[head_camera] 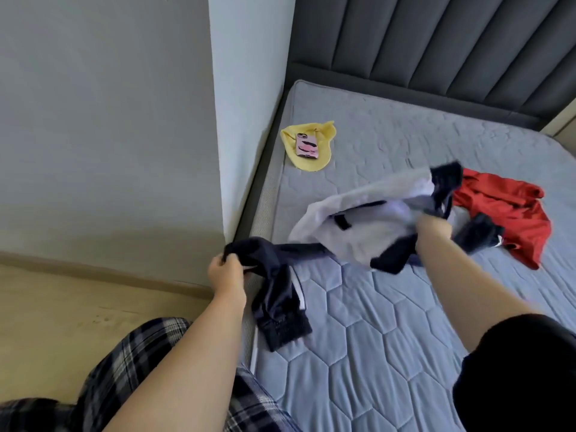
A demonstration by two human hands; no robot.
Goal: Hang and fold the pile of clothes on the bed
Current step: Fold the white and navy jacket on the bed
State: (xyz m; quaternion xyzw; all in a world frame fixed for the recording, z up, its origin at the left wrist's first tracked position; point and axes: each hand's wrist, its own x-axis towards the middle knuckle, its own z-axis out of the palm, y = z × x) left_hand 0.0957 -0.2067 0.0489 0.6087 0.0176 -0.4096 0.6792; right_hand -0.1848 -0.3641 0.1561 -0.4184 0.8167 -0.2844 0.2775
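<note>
A white and navy garment (352, 219) is stretched above the grey quilted mattress (389, 338). My left hand (225, 271) grips one navy sleeve at the bed's left edge, and that sleeve's cuff hangs down onto the mattress. My right hand (433, 226) grips the other side of the garment, lifting the white body off the bed. A red garment (511, 213) lies crumpled to the right, with a small dark piece (480, 232) beside it.
A yellow cloth (324, 151) lies near the mattress's far left corner with a pink-cased phone (307, 145) on it. The padded grey headboard (436, 42) stands behind. A white wall corner (243, 120) and wooden floor (78, 322) are left of the bed.
</note>
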